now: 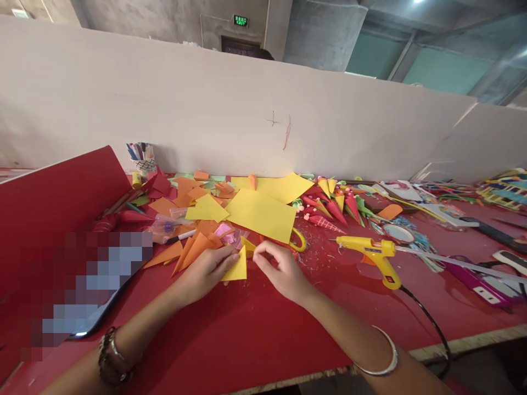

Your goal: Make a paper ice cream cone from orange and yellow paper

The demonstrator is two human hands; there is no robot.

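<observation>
A small folded piece of yellow paper (239,267) is held over the red table, between my two hands. My left hand (209,270) pinches its left side, thumb on top. On the other side, my right hand (284,271) has its fingers curled, with the tips closed at the paper's raised flap. Just beyond my hands lie a large yellow sheet (263,214) and yellow-handled scissors (300,240), partly hidden. Rolled orange paper cones (193,249) rest beside my left hand. To the right of my right hand lies a yellow glue gun (374,252) with a clear glue stick in its back.
A phone-like device (94,312), partly blurred out, leans at left near a red sheet (61,203). A pen cup (143,162) stands by the white partition (206,109). Finished small cones (329,200) cluster at the back. A purple power strip (481,282) lies far right.
</observation>
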